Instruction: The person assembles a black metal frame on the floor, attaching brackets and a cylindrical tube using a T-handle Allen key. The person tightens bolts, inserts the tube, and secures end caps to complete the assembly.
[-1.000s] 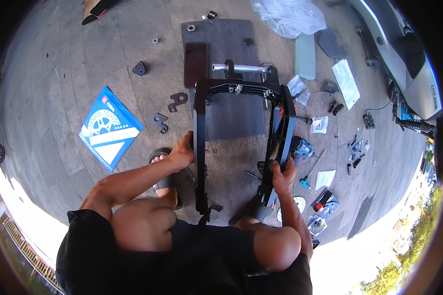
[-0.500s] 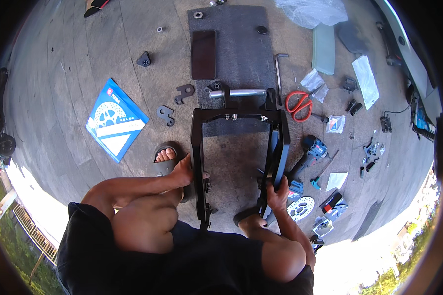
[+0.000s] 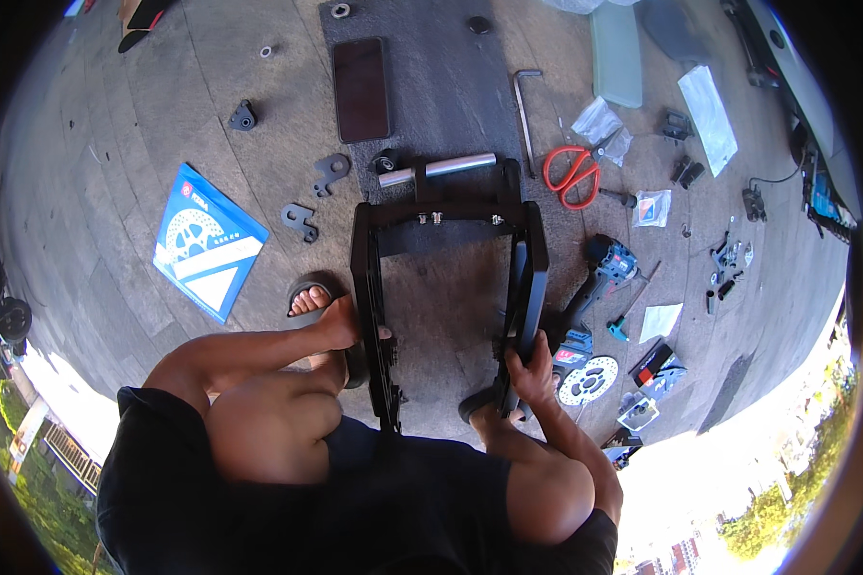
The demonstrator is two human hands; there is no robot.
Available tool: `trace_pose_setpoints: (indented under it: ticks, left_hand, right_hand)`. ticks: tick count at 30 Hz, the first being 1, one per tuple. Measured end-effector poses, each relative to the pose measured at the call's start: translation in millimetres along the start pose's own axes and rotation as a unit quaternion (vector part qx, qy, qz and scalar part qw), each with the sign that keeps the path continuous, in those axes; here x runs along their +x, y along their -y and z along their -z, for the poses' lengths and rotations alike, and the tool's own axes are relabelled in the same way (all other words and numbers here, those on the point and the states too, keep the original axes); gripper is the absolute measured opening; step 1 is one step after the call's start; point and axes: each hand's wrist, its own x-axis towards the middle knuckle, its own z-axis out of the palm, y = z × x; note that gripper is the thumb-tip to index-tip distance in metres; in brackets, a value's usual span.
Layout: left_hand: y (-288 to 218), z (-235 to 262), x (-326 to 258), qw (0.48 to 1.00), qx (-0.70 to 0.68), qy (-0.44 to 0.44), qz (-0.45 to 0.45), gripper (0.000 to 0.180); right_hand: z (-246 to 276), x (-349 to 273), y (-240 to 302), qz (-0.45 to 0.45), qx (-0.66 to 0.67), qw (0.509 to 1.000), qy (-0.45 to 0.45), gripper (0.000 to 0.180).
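A black U-shaped metal frame (image 3: pixel 455 212) has shifted down the picture, clear of the red-handled scissors (image 3: pixel 555 180), to the centre.
The left hand (image 3: pixel 338 324) and right hand (image 3: pixel 533 368) each grip one side arm. A silver metal rod (image 3: pixel 460 165) already spans its upper brackets; a drilled silver disc (image 3: pixel 576 391), lower right, and two dark hooked plates (image 3: pixel 298 220), left of centre, lie unattached.
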Motion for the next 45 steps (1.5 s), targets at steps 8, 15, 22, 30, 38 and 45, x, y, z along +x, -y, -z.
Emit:
trace_pose_setpoints:
  ticks: [8,15,22,30,38,45]
  left_hand:
    - [3,5,-13,0.998,0.017,-0.027,0.053,0.052]
    - [13,22,-24,0.994,0.074,-0.041,0.065,0.057]
    - [58,28,-3,0.99,0.137,0.018,-0.036,0.035]
    - [44,41,4,0.982,0.139,0.08,-0.102,0.035]
    - [-15,64,-1,0.973,-0.175,0.086,0.125,0.05]
    - [-17,79,14,0.96,-0.228,0.036,0.16,0.043]
  right_hand:
    - [7,-10,12,0.049,0.055,0.996,0.049,0.033]
    - [-7,-9,8,0.053,0.08,0.99,0.102,0.043]
    - [0,-4,11,0.024,0.046,0.991,0.126,0.037]
    - [7,-1,-8,0.054,0.094,0.986,0.126,0.036]
    - [6,10,-14,-0.009,0.14,0.99,0.017,0.043]
    - [31,57,25,0.097,0.054,0.993,0.028,0.042]
